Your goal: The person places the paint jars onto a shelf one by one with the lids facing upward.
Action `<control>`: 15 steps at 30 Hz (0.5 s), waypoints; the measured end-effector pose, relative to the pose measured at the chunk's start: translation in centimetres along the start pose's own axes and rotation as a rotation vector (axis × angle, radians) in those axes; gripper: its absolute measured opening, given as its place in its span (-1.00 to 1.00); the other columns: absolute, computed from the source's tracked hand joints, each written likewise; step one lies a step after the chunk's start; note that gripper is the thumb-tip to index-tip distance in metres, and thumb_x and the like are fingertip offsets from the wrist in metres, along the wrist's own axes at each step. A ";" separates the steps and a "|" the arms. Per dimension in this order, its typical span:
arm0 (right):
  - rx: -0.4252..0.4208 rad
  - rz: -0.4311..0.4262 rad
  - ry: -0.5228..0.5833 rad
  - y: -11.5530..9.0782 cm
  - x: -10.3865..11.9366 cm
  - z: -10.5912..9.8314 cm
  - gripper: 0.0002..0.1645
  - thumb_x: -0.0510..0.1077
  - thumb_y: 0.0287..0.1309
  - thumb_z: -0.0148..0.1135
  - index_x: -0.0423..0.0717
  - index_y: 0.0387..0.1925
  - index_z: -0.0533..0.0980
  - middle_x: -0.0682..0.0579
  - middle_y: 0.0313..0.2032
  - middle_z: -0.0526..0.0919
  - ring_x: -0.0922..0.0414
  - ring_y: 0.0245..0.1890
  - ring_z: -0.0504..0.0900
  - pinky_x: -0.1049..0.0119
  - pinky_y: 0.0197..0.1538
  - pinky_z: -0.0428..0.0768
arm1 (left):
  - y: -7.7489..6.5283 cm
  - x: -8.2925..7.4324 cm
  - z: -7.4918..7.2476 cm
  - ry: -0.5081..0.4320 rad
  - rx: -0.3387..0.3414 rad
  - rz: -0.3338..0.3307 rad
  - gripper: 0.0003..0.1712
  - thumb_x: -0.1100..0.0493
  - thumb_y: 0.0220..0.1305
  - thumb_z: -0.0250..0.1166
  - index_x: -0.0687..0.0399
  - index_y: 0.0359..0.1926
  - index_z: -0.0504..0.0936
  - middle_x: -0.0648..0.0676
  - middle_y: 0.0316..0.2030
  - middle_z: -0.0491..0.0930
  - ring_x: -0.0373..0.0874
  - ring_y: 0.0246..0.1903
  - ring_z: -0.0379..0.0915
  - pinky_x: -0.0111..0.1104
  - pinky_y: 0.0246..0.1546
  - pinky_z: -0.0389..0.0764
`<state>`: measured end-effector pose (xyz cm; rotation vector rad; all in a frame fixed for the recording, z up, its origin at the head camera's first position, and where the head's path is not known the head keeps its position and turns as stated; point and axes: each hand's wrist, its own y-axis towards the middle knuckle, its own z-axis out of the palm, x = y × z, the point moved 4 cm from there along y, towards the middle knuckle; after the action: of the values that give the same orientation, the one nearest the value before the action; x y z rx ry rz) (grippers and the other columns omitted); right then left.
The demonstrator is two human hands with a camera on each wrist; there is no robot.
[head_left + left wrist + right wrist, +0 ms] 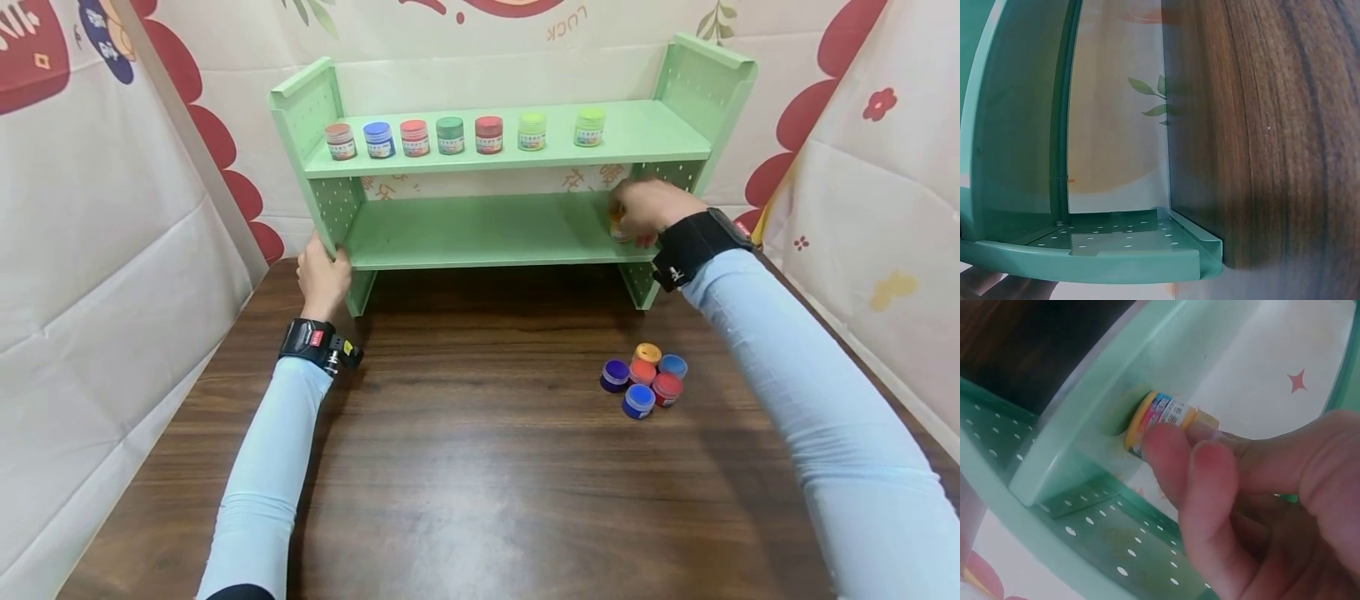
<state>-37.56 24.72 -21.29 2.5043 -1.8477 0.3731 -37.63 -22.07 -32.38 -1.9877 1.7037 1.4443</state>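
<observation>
Spread in front of the green rack (480, 229), a dark, wood-grained table (450, 417) with a glossy sheen. Bunched on it before the rack's right end, six squat, round-lidded jars (642, 372), likely to scatter under a low sweep of the right forearm. Gripping the rack's perforated left panel (335, 204), left hand (324, 279) with fingers closed on its edge: liable to skew the rack with a hard pull. Pinching a labelled yellow jar (1159, 415) near its cap between thumb and fingertips, right hand (652, 208) at the right end of the rack's lower shelf: apt to tip or skid on the smooth surface if released tilted; base contact impossible to tell. Lined along the rack's upper shelf, seven cylindrical jars (450, 137), prone to toppling from a jolt. Hung behind the rack, creased, printed cloth (495, 83).
</observation>
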 end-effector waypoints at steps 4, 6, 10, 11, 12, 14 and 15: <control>-0.007 -0.002 -0.011 0.1 0.2 -0.3 -0.71 -0.24 0.33 0.21 -0.31 0.02 0.48 -0.29 -0.13 0.62 0.04 -0.48 0.69 0.20 -0.39 0.64 | 0.0 0.1 -0.2 0.006 -0.014 -0.010 -0.65 0.16 0.38 0.06 0.12 0.12 0.52 0.32 0.13 0.65 0.38 0.15 0.57 0.27 0.07 0.48; -0.009 -0.005 -0.014 0.2 0.2 -0.3 -0.72 -0.22 0.32 0.23 -0.29 -0.01 0.48 -0.24 -0.19 0.61 0.04 -0.49 0.68 0.20 -0.39 0.62 | 0.0 0.2 -0.3 0.008 -0.018 -0.014 -0.65 0.16 0.38 0.06 0.13 0.12 0.52 0.32 0.13 0.65 0.38 0.16 0.57 0.27 0.07 0.48; 0.001 0.009 -0.010 0.4 -0.1 -0.2 -0.73 -0.19 0.35 0.25 -0.28 -0.03 0.48 -0.19 -0.24 0.61 0.04 -0.48 0.67 0.21 -0.39 0.61 | 0.0 0.0 -0.2 0.009 -0.011 -0.001 -0.63 0.17 0.37 0.05 0.13 0.14 0.52 0.31 0.15 0.65 0.38 0.16 0.56 0.27 0.07 0.48; 0.002 0.015 -0.002 0.4 -0.2 -0.2 -0.73 -0.20 0.35 0.25 -0.28 -0.03 0.48 -0.19 -0.24 0.61 0.04 -0.48 0.67 0.21 -0.40 0.61 | 0.0 0.0 -0.1 0.010 -0.010 0.004 -0.63 0.17 0.37 0.05 0.12 0.14 0.52 0.31 0.15 0.65 0.39 0.16 0.56 0.27 0.08 0.48; 0.002 0.019 0.004 0.5 -0.3 -0.2 -0.74 -0.20 0.35 0.24 -0.29 -0.04 0.48 -0.20 -0.23 0.60 0.04 -0.48 0.66 0.21 -0.40 0.61 | 0.0 -0.1 -0.1 0.010 -0.010 0.007 -0.62 0.17 0.36 0.05 0.12 0.14 0.52 0.31 0.15 0.65 0.39 0.16 0.56 0.27 0.07 0.48; 0.005 0.027 0.021 0.5 -0.5 -0.2 -0.74 -0.20 0.36 0.23 -0.29 -0.03 0.47 -0.21 -0.21 0.59 0.04 -0.48 0.65 0.22 -0.41 0.61 | 0.0 -0.1 0.0 0.008 -0.012 0.009 -0.62 0.18 0.36 0.04 0.13 0.15 0.52 0.31 0.16 0.65 0.38 0.17 0.56 0.28 0.08 0.47; 0.005 0.029 0.032 0.6 -0.6 -0.2 -0.74 -0.21 0.36 0.22 -0.30 -0.03 0.47 -0.23 -0.18 0.57 0.04 -0.48 0.65 0.22 -0.41 0.62 | 0.0 -0.2 0.1 0.008 -0.012 0.008 -0.62 0.18 0.37 0.05 0.12 0.15 0.53 0.31 0.16 0.65 0.39 0.17 0.56 0.28 0.08 0.48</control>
<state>-38.29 25.19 -21.31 2.4623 -1.8761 0.4164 -37.63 -21.88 -32.33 -1.9975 1.7128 1.4539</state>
